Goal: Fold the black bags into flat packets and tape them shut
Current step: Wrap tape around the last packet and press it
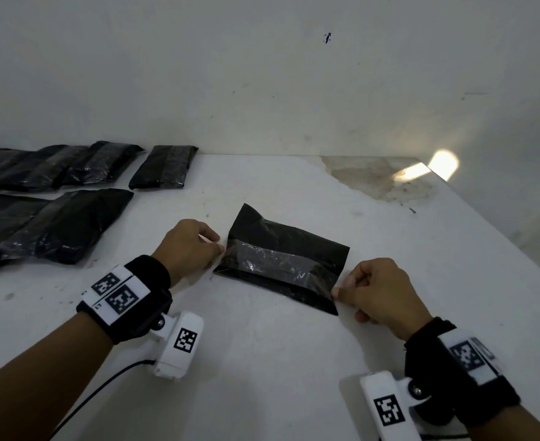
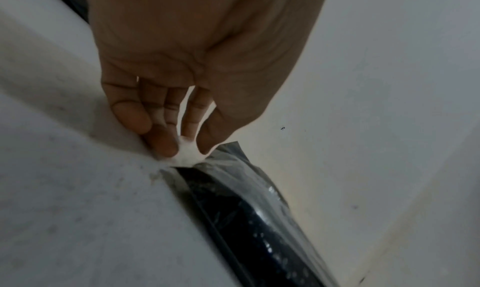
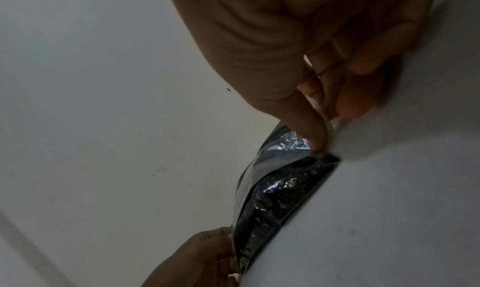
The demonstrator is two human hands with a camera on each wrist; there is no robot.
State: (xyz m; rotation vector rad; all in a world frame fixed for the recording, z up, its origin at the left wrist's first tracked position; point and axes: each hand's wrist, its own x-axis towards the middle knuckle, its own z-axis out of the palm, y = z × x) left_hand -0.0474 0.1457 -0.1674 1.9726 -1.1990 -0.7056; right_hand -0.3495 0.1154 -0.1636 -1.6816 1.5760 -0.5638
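The left hand and right hand each pinch an end of the clear tape strip across one folded black bag; at least five taped packets lie at left.

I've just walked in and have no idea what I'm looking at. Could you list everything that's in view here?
folded packet: one, black, table centre, between both hands
tape strip: one, clear and shiny, across the packet, ends pinched by both hands
finished packets: several overlapping, exact count unclear, black with clear tape, far left of table
table: one, white, stained at the far right corner
wall: white, behind table
wrist cameras: two, white with black square markers
left hand: pinches the tape's left end
right hand: pinches the tape's right end
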